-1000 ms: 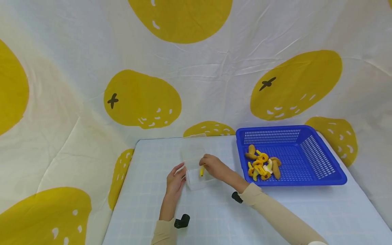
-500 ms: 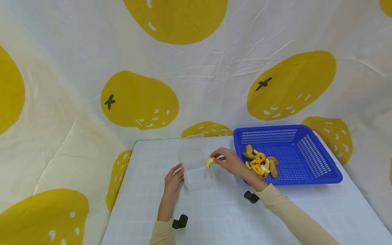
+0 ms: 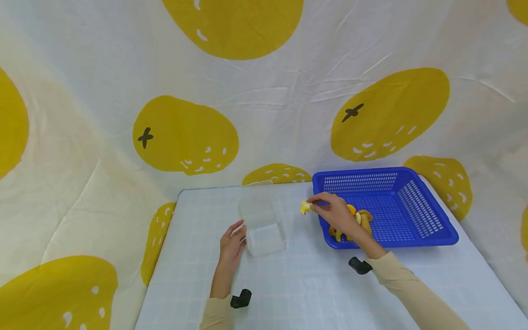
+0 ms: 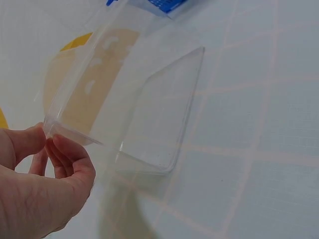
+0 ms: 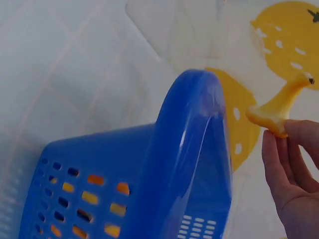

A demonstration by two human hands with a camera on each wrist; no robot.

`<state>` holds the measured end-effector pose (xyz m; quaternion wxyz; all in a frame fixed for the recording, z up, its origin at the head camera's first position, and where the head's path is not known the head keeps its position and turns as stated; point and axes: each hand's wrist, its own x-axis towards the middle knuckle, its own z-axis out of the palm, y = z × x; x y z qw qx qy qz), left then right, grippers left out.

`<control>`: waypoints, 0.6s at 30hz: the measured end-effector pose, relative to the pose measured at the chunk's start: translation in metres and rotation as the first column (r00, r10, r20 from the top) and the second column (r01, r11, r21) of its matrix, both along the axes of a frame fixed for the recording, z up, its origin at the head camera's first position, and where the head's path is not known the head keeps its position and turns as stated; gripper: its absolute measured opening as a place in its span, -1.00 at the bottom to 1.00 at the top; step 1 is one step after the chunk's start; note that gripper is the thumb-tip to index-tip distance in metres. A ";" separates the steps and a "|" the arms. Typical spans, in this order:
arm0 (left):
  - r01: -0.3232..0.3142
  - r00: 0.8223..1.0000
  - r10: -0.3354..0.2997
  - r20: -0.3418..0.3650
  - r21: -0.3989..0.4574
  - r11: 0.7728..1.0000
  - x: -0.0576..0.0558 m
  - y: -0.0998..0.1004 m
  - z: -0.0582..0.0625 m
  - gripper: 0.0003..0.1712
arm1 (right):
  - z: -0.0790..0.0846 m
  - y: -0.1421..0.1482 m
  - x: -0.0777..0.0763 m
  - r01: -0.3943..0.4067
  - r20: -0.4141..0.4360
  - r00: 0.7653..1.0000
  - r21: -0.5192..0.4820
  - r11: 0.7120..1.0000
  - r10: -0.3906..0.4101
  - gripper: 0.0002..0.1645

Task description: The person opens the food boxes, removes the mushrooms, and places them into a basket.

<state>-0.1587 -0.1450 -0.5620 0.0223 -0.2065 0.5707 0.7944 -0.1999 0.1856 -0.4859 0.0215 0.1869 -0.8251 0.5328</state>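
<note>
My left hand is at the left side of a clear plastic box with its lid folded back. In the left wrist view, thumb and fingertips pinch a corner of this clear box; nothing shows inside it. My right hand is over the left rim of a blue basket. Between its thumb and fingers it pinches a small yellow mushroom. The right wrist view shows the mushroom with a flared cap and narrow stem, cap end at the fingertips, above the basket's rim.
Several yellow and brown mushroom-like pieces lie in the basket's left part, partly hidden by my right hand. A pale checked cloth covers the table. Behind it hangs a white curtain with large yellow fruit prints.
My right hand has moved right with the yellow mushroom, from over the clear box to the basket's left rim. The left hand has stayed at the box.
</note>
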 end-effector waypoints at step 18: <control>0.000 1.000 0.000 0.012 -0.012 1.000 0.000 0.002 0.003 -0.49 | -0.007 0.072 0.028 0.201 -0.055 0.979 0.135 0.970 -0.195 -0.77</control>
